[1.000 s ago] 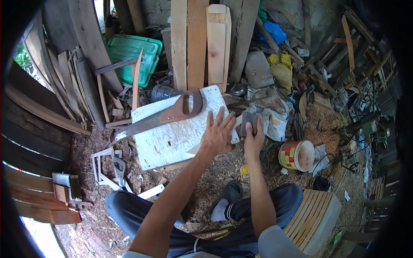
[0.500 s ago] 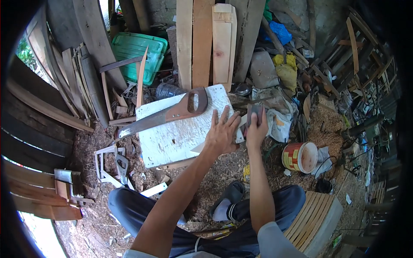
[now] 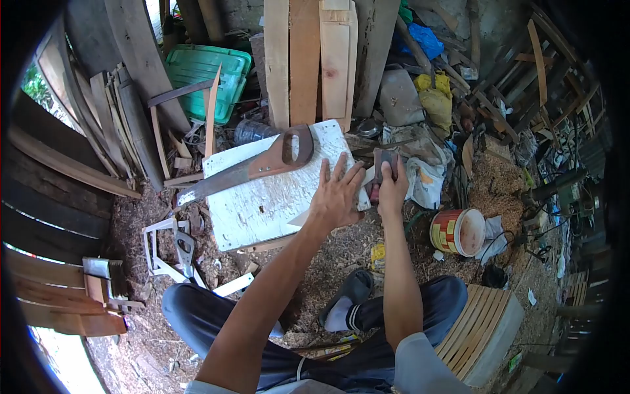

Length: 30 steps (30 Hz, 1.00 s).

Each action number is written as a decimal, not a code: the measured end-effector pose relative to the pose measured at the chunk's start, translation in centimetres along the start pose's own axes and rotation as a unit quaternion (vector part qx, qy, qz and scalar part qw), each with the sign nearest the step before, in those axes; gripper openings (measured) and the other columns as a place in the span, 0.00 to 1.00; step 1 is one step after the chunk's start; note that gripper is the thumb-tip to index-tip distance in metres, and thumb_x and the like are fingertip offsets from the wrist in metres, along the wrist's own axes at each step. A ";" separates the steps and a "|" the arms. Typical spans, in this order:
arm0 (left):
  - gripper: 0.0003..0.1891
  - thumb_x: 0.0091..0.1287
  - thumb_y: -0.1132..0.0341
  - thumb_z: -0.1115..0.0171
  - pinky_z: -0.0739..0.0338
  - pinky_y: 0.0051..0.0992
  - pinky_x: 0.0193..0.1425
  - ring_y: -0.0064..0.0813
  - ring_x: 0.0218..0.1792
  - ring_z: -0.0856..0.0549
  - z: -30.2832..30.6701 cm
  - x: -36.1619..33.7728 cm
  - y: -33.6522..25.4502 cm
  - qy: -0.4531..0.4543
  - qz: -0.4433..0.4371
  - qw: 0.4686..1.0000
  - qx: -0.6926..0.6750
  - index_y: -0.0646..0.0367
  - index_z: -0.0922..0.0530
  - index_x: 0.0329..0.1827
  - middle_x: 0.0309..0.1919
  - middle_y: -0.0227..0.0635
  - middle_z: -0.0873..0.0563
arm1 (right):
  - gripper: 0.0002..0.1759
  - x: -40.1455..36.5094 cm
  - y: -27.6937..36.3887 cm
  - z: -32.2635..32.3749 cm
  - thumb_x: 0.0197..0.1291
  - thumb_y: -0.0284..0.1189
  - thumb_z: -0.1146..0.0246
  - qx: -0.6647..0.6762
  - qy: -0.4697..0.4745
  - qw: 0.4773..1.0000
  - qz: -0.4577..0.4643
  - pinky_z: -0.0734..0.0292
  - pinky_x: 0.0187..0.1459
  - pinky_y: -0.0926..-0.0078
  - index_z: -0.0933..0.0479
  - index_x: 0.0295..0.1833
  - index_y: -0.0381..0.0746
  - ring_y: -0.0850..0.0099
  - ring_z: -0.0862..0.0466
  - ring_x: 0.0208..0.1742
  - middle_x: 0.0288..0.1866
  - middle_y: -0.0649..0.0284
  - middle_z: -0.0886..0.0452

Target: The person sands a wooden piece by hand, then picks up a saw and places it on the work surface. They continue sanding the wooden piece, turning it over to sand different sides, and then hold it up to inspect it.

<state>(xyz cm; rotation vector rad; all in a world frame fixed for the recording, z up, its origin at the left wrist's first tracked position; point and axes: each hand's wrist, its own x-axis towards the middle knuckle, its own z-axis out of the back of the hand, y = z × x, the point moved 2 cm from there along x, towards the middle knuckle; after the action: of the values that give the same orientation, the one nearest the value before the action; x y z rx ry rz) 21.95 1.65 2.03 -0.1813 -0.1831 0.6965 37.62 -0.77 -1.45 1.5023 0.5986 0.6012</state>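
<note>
My left hand lies with spread fingers on the right part of a worn white board, over a pale, thin wooden piece that pokes out on its left side. Just past the board's right edge, my right hand is wrapped round a dark block-shaped tool; a reddish part shows beneath it. A handsaw with a wooden handle rests across the board's upper left, its blade tip past the left edge.
White frames and a small saw lie on the floor at left. To the right stands a red and yellow bucket. Tall planks and a green plastic lid are behind the board. A slatted wooden piece sits at lower right.
The dark tool in my right hand has shifted slightly and turned more upright. My left hand stays spread over the pale piece. The whole view has moved a little.
</note>
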 end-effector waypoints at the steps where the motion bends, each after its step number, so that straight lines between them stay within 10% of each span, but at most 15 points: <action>1: 0.54 0.45 0.44 0.24 0.59 0.57 0.83 0.46 0.82 0.50 0.1 0.1 0.0 0.006 0.004 1.000 -0.003 0.54 0.37 0.77 0.79 0.32 0.39 | 0.31 -0.9 -0.2 0.8 0.70 0.34 0.37 -0.002 0.000 1.000 0.002 0.21 0.28 0.77 0.33 0.74 0.35 0.72 0.18 0.44 0.57 0.55 0.23; 17: 0.53 0.48 0.42 0.25 0.60 0.58 0.82 0.46 0.82 0.52 -0.1 0.1 0.0 0.036 0.006 0.999 0.020 0.54 0.37 0.77 0.79 0.30 0.40 | 0.31 -2.5 -0.6 1.0 0.71 0.35 0.38 -0.040 -0.008 0.996 0.076 0.20 0.30 0.75 0.34 0.74 0.32 0.70 0.17 0.49 0.56 0.54 0.19; 19: 0.53 0.48 0.42 0.25 0.60 0.59 0.82 0.47 0.82 0.52 -0.7 0.3 0.2 0.000 -0.005 1.000 0.031 0.54 0.37 0.77 0.79 0.31 0.39 | 0.30 0.7 -2.1 0.3 0.72 0.36 0.38 -0.100 -0.035 0.969 0.222 0.22 0.27 0.78 0.33 0.73 0.32 0.72 0.18 0.49 0.53 0.53 0.18; 24: 0.53 0.46 0.44 0.24 0.60 0.59 0.82 0.47 0.82 0.50 0.2 0.4 -0.2 -0.005 0.002 1.000 -0.005 0.54 0.36 0.77 0.79 0.32 0.38 | 0.32 -2.8 1.0 1.5 0.71 0.38 0.37 -0.103 0.006 0.987 0.122 0.25 0.60 0.66 0.33 0.74 0.33 0.61 0.18 0.57 0.63 0.48 0.21; 30: 0.56 0.49 0.39 0.26 0.60 0.56 0.83 0.44 0.83 0.54 0.2 0.3 -0.1 0.032 0.014 0.999 0.016 0.53 0.41 0.79 0.80 0.28 0.42 | 0.31 1.2 -1.2 -0.2 0.71 0.36 0.39 -0.053 -0.004 0.989 0.140 0.28 0.63 0.66 0.34 0.73 0.30 0.61 0.19 0.61 0.66 0.46 0.23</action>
<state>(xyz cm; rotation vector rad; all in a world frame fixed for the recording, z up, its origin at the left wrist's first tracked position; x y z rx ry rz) 22.21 1.79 2.29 -0.1750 -0.1071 0.7208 38.34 0.21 -2.69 1.4982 0.3463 0.8298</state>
